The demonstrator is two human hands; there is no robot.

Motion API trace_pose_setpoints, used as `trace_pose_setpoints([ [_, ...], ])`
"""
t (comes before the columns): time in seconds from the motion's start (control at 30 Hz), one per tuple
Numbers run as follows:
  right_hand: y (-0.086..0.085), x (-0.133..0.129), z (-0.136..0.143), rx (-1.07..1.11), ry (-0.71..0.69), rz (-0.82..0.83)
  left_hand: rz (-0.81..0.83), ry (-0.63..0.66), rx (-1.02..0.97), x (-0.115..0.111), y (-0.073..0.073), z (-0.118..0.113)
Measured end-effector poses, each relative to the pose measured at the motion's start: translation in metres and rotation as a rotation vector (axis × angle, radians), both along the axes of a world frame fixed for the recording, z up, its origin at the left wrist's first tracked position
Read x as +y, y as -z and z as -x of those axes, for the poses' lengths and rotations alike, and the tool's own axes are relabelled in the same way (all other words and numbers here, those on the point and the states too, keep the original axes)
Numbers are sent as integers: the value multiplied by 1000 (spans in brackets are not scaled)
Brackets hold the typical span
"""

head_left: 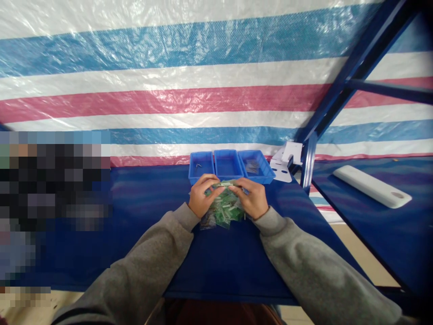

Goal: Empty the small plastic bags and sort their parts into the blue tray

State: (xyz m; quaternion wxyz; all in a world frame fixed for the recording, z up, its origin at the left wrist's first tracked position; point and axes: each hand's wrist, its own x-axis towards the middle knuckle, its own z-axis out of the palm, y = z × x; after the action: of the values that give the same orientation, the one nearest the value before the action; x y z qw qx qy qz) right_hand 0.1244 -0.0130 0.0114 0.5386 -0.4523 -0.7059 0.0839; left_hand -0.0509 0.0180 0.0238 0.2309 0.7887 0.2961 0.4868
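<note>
My left hand [203, 196] and my right hand [251, 197] face each other over a pile of small clear plastic bags [226, 211] with green in them. Between my fingertips is a small plastic bag [224, 183] with something pale in or on it, pinched from both sides. What exactly it contains is too small to tell. Some bags at the pile's left edge look darker and greyish. The pile lies on the blue tabletop [216, 266], partly hidden by my hands.
Three blue bins stand behind my hands: the left bin [202, 167] with small metal pieces, the middle bin [227, 163], and the right bin [256, 166] with clear bags. White cut pieces [283, 164] lie beside a blue metal post [308, 162]. Farther right is a long white object [372, 186].
</note>
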Motion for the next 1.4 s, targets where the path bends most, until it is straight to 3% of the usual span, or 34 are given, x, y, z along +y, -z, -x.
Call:
trace_pose_setpoints([
  [0.17,-6,-4,0,-2,-59,16,193,-35,-68,-2,5,-3],
  [0.33,-9,-6,0,-17,-36,-61,434,123,-292,0,3,-5],
  [0.47,-4,-3,-1,-102,-61,-108,512,238,-326,-1,2,-6],
  [0.57,-2,0,-2,-75,-51,-86,438,213,-222,-3,0,-5],
  [0.77,-4,2,-3,-56,-8,6,45,-11,-5,-2,-5,-2],
  [0.83,-2,1,-2,-34,14,42,77,-3,3,-2,-4,-3],
  [0.97,0,-3,1,75,18,97,345,69,-140,-1,3,-6],
  [1.1,-4,-5,2,38,-21,12,501,121,-333,2,5,-7],
  [1.2,-6,-4,2,-51,-38,-70,551,187,-288,2,5,-6],
  [1.3,-4,-1,0,-74,-26,-82,476,163,-143,0,3,-5],
  [1.4,-3,0,-2,-61,37,-60,228,107,-41,0,0,-2],
])
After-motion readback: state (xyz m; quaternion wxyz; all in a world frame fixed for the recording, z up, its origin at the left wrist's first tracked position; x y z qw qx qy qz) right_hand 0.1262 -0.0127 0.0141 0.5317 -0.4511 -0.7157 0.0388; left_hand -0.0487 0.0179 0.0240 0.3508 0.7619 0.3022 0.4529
